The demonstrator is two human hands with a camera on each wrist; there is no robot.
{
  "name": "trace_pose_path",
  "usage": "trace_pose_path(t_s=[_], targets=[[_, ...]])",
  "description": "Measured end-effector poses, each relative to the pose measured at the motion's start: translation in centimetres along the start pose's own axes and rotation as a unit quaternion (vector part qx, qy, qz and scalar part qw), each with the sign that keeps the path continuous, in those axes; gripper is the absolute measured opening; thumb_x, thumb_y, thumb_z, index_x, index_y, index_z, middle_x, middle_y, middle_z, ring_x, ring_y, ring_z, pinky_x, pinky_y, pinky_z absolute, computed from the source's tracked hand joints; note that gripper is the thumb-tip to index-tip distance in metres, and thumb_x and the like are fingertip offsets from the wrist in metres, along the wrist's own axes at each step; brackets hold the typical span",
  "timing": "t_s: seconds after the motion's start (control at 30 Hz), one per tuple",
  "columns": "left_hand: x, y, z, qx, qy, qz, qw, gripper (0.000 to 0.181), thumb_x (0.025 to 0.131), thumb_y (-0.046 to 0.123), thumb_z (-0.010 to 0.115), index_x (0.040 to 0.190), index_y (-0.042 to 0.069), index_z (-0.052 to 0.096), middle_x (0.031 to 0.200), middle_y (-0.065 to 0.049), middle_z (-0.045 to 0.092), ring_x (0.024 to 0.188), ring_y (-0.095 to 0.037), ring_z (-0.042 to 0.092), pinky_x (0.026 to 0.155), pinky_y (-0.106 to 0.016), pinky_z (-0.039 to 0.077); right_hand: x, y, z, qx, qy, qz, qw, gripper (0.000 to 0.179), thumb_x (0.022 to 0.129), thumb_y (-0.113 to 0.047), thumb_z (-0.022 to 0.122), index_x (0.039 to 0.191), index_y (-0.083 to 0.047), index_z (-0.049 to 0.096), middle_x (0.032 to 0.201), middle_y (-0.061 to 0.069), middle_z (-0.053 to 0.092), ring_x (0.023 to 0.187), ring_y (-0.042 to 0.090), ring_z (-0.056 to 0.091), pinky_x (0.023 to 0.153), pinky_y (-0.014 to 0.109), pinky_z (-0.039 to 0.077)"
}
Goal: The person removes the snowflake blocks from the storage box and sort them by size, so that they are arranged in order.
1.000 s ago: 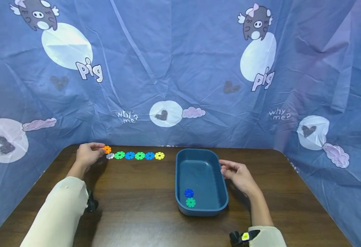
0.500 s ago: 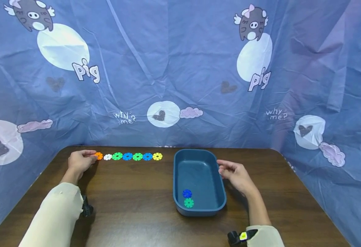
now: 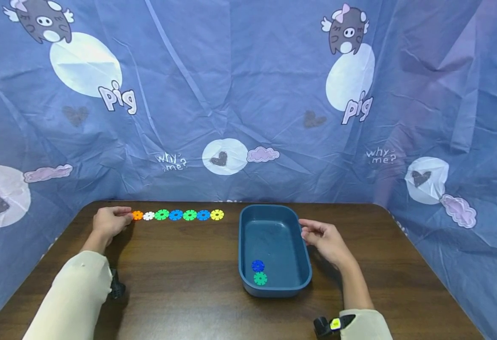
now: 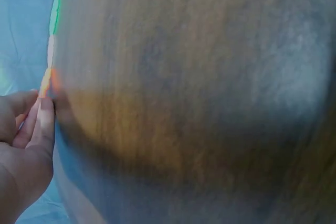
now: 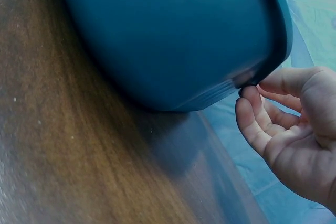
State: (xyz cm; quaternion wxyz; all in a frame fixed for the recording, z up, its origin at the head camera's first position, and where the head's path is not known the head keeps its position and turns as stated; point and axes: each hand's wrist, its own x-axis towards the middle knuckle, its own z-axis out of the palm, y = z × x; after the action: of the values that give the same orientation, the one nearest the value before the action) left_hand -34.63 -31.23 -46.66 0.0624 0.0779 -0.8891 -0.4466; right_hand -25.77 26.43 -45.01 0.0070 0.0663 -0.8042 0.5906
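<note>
An orange notched plastic disc (image 3: 137, 215) is at the left end of a row near the table's back edge. My left hand (image 3: 110, 223) pinches that disc between thumb and fingers, hiding part of it. Right beside the disc lies a smaller white one (image 3: 148, 216), followed by green (image 3: 161, 215), blue and, at the far end, yellow discs (image 3: 217, 215). At the blue plastic bin (image 3: 273, 293), my right hand (image 3: 326, 241) pinches the right-hand rim with thumb and fingertips. Inside the bin lie a dark blue disc (image 3: 258, 266) and a teal-green disc (image 3: 260, 278).
The brown wooden table (image 3: 180, 283) stands against a blue cloth backdrop (image 3: 248, 94) printed with pigs and words. Cream sleeves (image 3: 67, 293) cover both forearms, and a black wrist camera (image 3: 322, 327) sits on the right wrist.
My left hand has brought the orange disc left and down, from above the white disc to the row's left end. The white disc now lies flatter. My right hand stays at the bin.
</note>
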Motion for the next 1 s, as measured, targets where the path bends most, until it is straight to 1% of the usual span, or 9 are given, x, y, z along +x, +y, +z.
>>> trace_pose_path(t_s=[0.2,0.3,0.37,0.47,0.53,0.67,0.8,0.9,1.0], targets=[[0.1,1.2,-0.3,0.026,0.027,0.032,0.9988,0.034,0.095,0.011,0.068,0.122,-0.01,0.068,0.1,-0.017,0.077,0.081,-0.009,0.066,0.065,-0.015,0.047,0.1,0.1,0.1,-0.001,-0.002,0.0,1.0,0.039,0.099,-0.001,0.064,0.136,0.008,0.059,0.107,0.022,0.065,0.087,0.012,0.065,0.079,0.029,0.059],[0.1,2.7,0.1,0.021,0.019,0.06,0.9978,0.034,0.096,0.012,0.069,0.123,-0.01,0.068,0.105,-0.02,0.076,0.083,-0.006,0.066,0.066,-0.013,0.047,0.1,0.2,0.1,0.003,0.0,0.001,1.0,0.039,0.098,0.0,0.063,0.136,0.009,0.059,0.107,0.023,0.065,0.087,0.012,0.065,0.078,0.027,0.059],[0.1,4.1,0.6,0.015,0.002,0.084,0.9963,0.033,0.097,0.011,0.068,0.122,-0.011,0.068,0.105,-0.022,0.075,0.077,-0.005,0.068,0.062,-0.015,0.051,0.2,0.3,0.1,0.006,0.0,0.001,1.0,0.039,0.098,0.001,0.063,0.136,0.01,0.059,0.107,0.024,0.065,0.087,0.011,0.065,0.078,0.027,0.059],[-0.2,6.7,1.6,0.017,-0.027,0.125,0.9916,0.032,0.098,0.012,0.068,0.121,-0.01,0.069,0.103,-0.022,0.075,0.074,0.0,0.065,0.062,-0.016,0.05,0.2,0.3,0.1,0.006,-0.001,-0.002,1.0,0.039,0.098,0.001,0.063,0.136,0.01,0.059,0.107,0.025,0.065,0.086,0.01,0.065,0.077,0.026,0.059],[-0.5,8.5,2.5,0.01,-0.048,0.152,0.9872,0.031,0.097,0.01,0.068,0.12,-0.011,0.069,0.102,-0.023,0.075,0.076,-0.003,0.065,0.063,-0.016,0.052,0.1,0.3,0.1,0.005,0.0,-0.003,1.0,0.039,0.098,0.001,0.063,0.136,0.01,0.059,0.107,0.025,0.065,0.085,0.01,0.065,0.077,0.026,0.058],[-1.0,11.5,4.8,0.006,-0.086,0.202,0.9756,0.028,0.096,0.008,0.07,0.117,-0.009,0.071,0.103,-0.021,0.076,0.085,-0.017,0.071,0.069,-0.02,0.054,0.1,0.3,0.0,0.005,0.0,-0.003,1.0,0.039,0.098,0.001,0.064,0.136,0.01,0.059,0.106,0.025,0.065,0.085,0.01,0.065,0.077,0.026,0.059],[-1.9,13.8,7.1,0.013,-0.121,0.239,0.9633,0.025,0.095,0.009,0.072,0.116,-0.004,0.073,0.104,-0.017,0.076,0.091,-0.026,0.074,0.076,-0.029,0.058,0.2,0.2,0.1,0.005,0.0,-0.003,1.0,0.04,0.098,0.0,0.064,0.136,0.01,0.059,0.107,0.025,0.065,0.085,0.01,0.065,0.077,0.027,0.059],[-3.0,15.4,8.8,0.016,-0.149,0.255,0.9554,0.023,0.096,0.01,0.072,0.116,-0.002,0.075,0.104,-0.014,0.077,0.094,-0.026,0.074,0.081,-0.037,0.059,0.2,0.2,0.1,0.005,0.001,-0.002,1.0,0.04,0.098,0.0,0.065,0.136,0.01,0.059,0.107,0.025,0.065,0.085,0.01,0.065,0.077,0.027,0.059],[-4.2,16.8,10.1,0.019,-0.174,0.275,0.9454,0.022,0.096,0.011,0.072,0.115,0.001,0.075,0.104,-0.01,0.077,0.095,-0.023,0.073,0.082,-0.038,0.06,0.2,0.2,0.1,0.006,0.0,-0.003,1.0,0.04,0.098,0.0,0.065,0.136,0.01,0.059,0.107,0.025,0.065,0.085,0.01,0.065,0.077,0.027,0.058]])
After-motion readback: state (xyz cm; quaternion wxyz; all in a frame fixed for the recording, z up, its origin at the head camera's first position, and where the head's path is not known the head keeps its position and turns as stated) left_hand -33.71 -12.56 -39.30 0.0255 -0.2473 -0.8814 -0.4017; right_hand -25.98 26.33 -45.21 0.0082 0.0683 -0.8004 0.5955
